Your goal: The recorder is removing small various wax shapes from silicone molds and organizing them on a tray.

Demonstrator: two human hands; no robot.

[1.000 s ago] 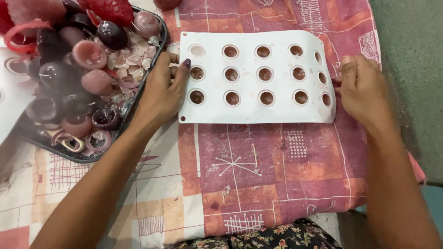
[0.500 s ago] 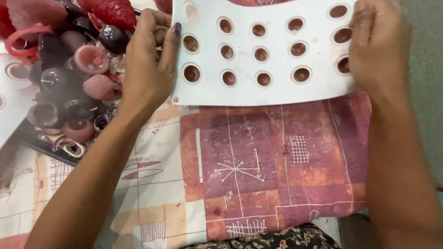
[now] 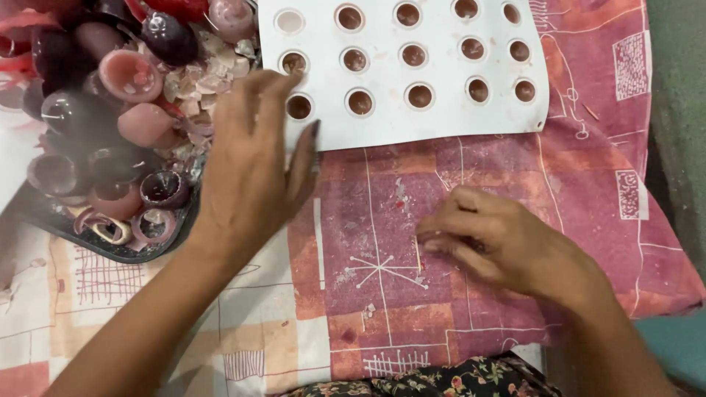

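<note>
My right hand [image 3: 507,246] has let go of the mould [image 3: 412,73] and dropped to the patterned cloth [image 3: 603,184], where half a second ago it was still clamped on the mould's right edge. Now its fingers are curled and pinched low over a small pale scrap — I cannot tell whether they actually have it. My left hand [image 3: 254,173] has loosened too: it was gripping the mould's left edge, and now it lies open and flat, fingers spread, fingertips just touching the near left corner beside the filled cavities. The mould itself has come to rest flat on the cloth at the top of the view, brown-filled wells facing up, one corner well looking pale and unfilled, its top rows cut off by the frame. Left of it sits the dark tray [image 3: 158,242], heaped with pink and purple wax shells and flakes, touching my left wrist's side. I'd judge the mould is done being carried — it is set down, and attention has moved to crumbs on the cloth.
</note>
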